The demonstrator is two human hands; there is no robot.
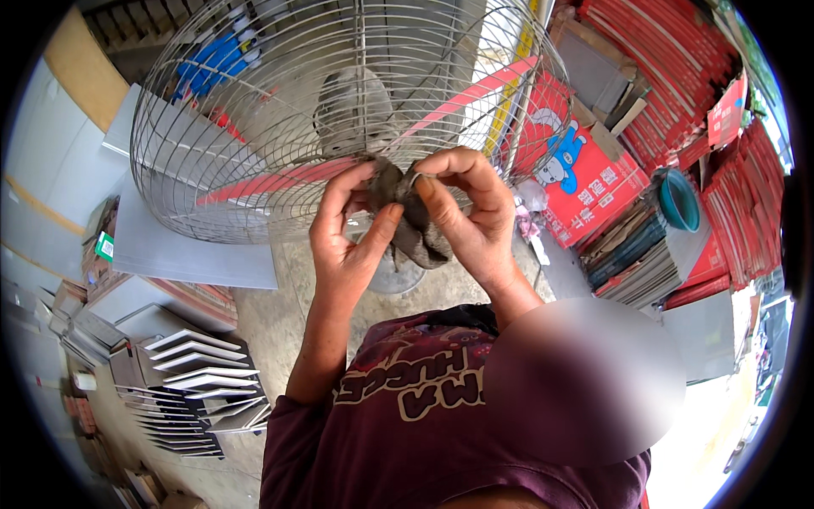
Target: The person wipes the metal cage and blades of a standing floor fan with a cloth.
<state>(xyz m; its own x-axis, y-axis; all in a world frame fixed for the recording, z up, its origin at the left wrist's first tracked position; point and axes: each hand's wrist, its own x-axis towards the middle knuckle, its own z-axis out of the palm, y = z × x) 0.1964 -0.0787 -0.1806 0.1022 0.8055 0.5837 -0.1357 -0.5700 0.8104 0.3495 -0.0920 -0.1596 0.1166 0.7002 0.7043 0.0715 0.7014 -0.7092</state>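
Note:
A dirty grey-brown rag (414, 242) is bunched up between my two hands, close to the near face of a large wire fan guard (191, 182). My left hand (346, 233) pinches the rag's left side between thumb and fingers. With thumb and bent forefinger, my right hand (471, 212) grips its upper right part, and loose folds hang below. Behind the guard's wires show the red fan blades (475, 97) and a grey round motor housing (354, 100). Whether the rag touches the wires, I cannot tell.
Red cartons (589, 182) and stacks of flattened red cardboard (657, 68) fill the right side, with a teal basin (678, 201) among them. A grey board (191, 242) lies at left. Below it, white-edged folded boards (199, 369) stand near the concrete floor (288, 318).

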